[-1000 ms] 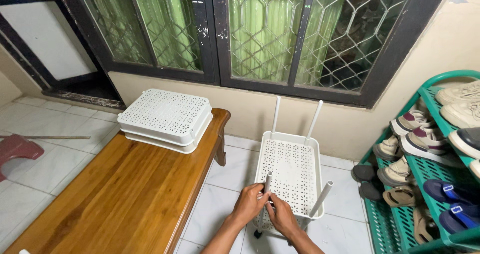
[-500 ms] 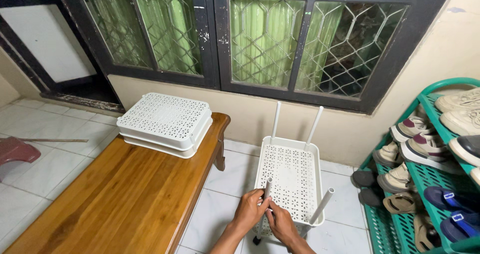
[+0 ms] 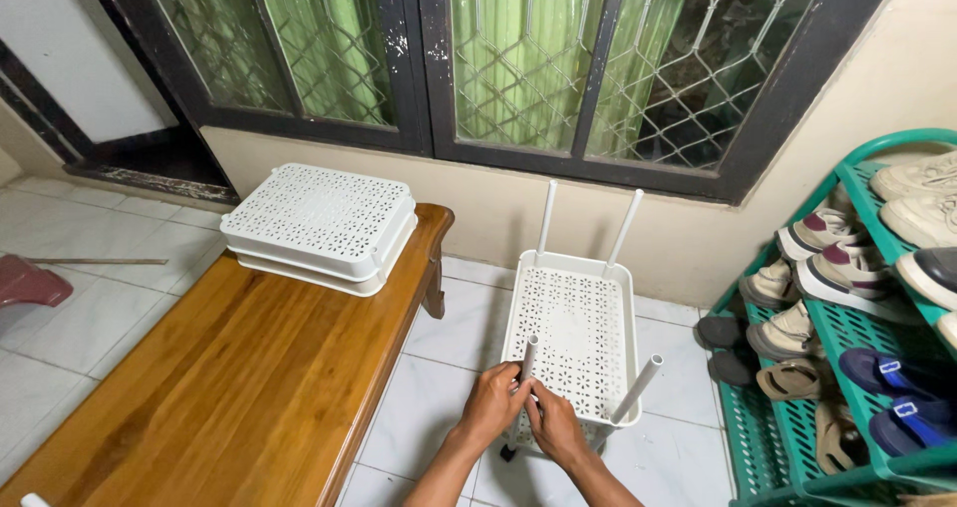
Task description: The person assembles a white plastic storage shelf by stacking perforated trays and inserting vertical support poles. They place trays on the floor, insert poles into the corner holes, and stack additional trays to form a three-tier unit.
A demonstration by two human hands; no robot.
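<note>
A white perforated plastic tray [image 3: 570, 328] stands on the tiled floor with white tubes rising from its corners. Both my hands are wrapped around the base of the near-left tube [image 3: 528, 353]. My left hand [image 3: 492, 405] grips it from the left and my right hand [image 3: 556, 428] from the right, fingers closed and touching each other. The near-right tube [image 3: 638, 387] leans outward. Two far tubes [image 3: 545, 218] stand by the wall. A small black caster [image 3: 507, 454] shows under the near corner.
A wooden bench [image 3: 239, 377] runs along my left, carrying stacked white perforated trays [image 3: 317, 226]. A green shoe rack [image 3: 837, 367] full of shoes stands at right. A barred window [image 3: 518, 58] fills the wall ahead. A red object [image 3: 25, 286] lies far left.
My hands stay clasped on the near-left tube with only slight shifts of grip. The view has drifted a little, so the tray and bench sit slightly higher in frame.
</note>
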